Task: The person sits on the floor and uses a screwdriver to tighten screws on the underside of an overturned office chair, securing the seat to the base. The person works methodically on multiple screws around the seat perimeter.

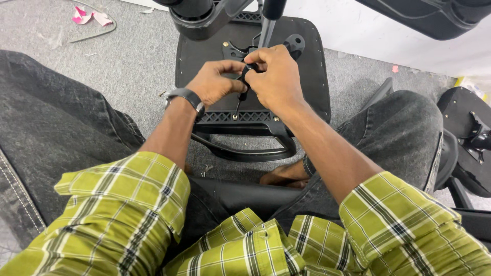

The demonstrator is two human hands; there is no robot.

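Gripping a small black tool handle (247, 76) between them, both hands meet over the underside of an upturned black chair seat (204, 56) lying on the grey carpet (128, 56). The left hand (215, 82) is closed, its fingers curled and its thumb and fingertips pinched on the handle from the left side. The right hand (276, 76) is closed over the handle from the right and from above, covering most of it. The two hands touch each other at the handle. What lies under the tool's tip cannot be told, since the hands hide it.

A thin shaft (239, 104) runs down from the handle towards a black perforated metal plate (240, 117) fixed across the seat's underside, where a small bright screw head (234, 116) shows. A black curved bar (245, 152) loops out from that plate towards the person. Above the hands, a grey metal lever (266, 31) and part of a black mounting bracket (295, 43) are visible on the seat.

A black wristband (186, 97) sits on the left wrist. The person wears a green plaid shirt (128, 204) with short sleeves and dark grey jeans (61, 128), knees spread to either side of the seat. A bare foot (284, 176) shows just below the curved bar.

Further black chair parts (468, 138) lie at the right edge. Pink scraps (89, 16) rest on the carpet at the upper left.
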